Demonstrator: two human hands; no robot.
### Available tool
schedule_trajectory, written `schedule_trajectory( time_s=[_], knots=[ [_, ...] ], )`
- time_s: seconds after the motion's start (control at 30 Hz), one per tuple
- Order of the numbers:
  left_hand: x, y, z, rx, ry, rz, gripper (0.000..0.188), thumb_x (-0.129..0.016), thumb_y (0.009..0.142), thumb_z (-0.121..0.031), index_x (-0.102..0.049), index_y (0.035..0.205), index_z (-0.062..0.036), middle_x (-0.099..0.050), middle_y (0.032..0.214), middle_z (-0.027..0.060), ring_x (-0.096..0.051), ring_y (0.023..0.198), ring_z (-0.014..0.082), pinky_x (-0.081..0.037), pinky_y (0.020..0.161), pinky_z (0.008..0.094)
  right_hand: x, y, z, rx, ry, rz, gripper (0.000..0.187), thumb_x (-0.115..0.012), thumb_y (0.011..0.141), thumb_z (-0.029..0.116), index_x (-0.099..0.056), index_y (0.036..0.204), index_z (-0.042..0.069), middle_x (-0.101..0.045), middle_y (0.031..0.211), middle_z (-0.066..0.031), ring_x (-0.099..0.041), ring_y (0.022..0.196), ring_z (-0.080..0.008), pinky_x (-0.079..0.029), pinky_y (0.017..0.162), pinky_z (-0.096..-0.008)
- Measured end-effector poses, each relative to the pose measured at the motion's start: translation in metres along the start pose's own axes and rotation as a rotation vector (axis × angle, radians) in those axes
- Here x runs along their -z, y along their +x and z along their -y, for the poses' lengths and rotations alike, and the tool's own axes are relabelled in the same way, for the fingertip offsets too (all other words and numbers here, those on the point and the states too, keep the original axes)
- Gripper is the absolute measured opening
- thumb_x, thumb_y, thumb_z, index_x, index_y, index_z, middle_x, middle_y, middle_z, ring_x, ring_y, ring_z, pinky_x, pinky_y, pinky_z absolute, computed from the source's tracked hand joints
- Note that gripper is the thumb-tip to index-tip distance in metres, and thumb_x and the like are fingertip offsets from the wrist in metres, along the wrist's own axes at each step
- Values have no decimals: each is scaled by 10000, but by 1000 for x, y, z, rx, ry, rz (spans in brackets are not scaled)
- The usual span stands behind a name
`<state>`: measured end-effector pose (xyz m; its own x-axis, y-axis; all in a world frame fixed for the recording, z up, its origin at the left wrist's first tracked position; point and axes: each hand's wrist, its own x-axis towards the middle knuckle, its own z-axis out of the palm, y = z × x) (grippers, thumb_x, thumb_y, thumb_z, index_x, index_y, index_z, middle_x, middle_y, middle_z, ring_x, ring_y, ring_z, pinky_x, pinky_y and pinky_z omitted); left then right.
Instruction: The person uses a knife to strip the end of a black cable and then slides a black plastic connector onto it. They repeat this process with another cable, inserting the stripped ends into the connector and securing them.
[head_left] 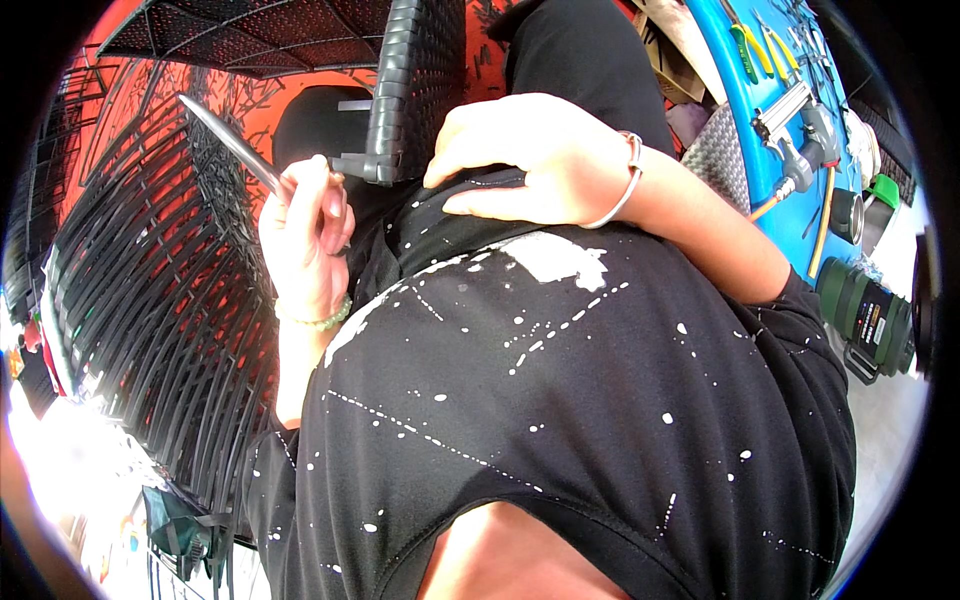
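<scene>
The left hand (305, 235) grips a slim metal rod (232, 145), pointing up-left; the right hand (540, 160) rests open-fingered on black speckled shirt (560, 380) beside woven black wicker (410, 85).

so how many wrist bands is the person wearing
2: a silver metal bangle on the right hand's wrist, a pale green bead bracelet on the left hand's wrist.

- A dark green cylindrical canister (868, 315) lies on its side at the right edge of the view, just below the lower end of the bright blue board (770, 90) that carries hand tools. On its side is a small rectangular label (876, 322), dark with thin yellow and red markings, too small to make out further.
- No other packages, signs or screens can be told apart around the blue board.
</scene>
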<state>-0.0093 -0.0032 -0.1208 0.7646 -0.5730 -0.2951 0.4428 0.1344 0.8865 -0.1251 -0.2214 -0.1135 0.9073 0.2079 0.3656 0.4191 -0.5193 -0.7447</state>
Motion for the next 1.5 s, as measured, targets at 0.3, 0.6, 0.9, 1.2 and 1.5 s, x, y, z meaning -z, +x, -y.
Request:
schedule_trajectory(
  time_s=[0.3, 0.6, 0.9, 1.2, 1.5],
  knots=[
    [-7, -4, -4, 3, 13, -4, 143, -553, 979, -163, -573, 873, -69, -481, 655, -24, -312, 449, 39, -227, 416, 202, 3, -3, 3, -9, -2, -22, 204, -723, 799, 197, -681, 931, 47, -656, 876, -95, -662, 810, -269, -528, 727, -353],
    [-11, -6, -7, -2, 27, -5, 131, -547, 978, -168, -586, 907, -65, -477, 657, -27, -314, 454, 40, -230, 415, 200, 9, -3, 8, -25, -2, -10, 207, -720, 806, 213, -681, 931, 53, -650, 881, -98, -654, 821, -286, -524, 730, -360],
    [-5, -2, -7, 99, -163, 123, 216, -511, 991, -232, -590, 982, -31, -474, 673, -25, -321, 455, 39, -246, 410, 194, 10, 1, 13, -78, -22, 39, 206, -716, 815, 226, -687, 937, 62, -652, 902, -96, -655, 834, -287, -522, 725, -358],
    [3, 5, -2, 255, -379, 297, 204, -569, 955, -150, -564, 1072, 17, -479, 705, -19, -338, 449, 18, -289, 411, 165, 18, 17, 26, -147, 5, 91, 184, -723, 795, 134, -682, 953, 49, -657, 925, -96, -651, 848, -290, -524, 726, -357],
    [5, 1, 1, 228, -351, 307, 202, -568, 956, -187, -604, 1036, -5, -487, 654, -37, -323, 432, -11, -253, 389, 152, 23, 54, 49, -66, -184, -68, 253, -734, 711, -52, -700, 947, 32, -625, 815, -87, -641, 681, -211, -513, 609, -286]
  ],
)
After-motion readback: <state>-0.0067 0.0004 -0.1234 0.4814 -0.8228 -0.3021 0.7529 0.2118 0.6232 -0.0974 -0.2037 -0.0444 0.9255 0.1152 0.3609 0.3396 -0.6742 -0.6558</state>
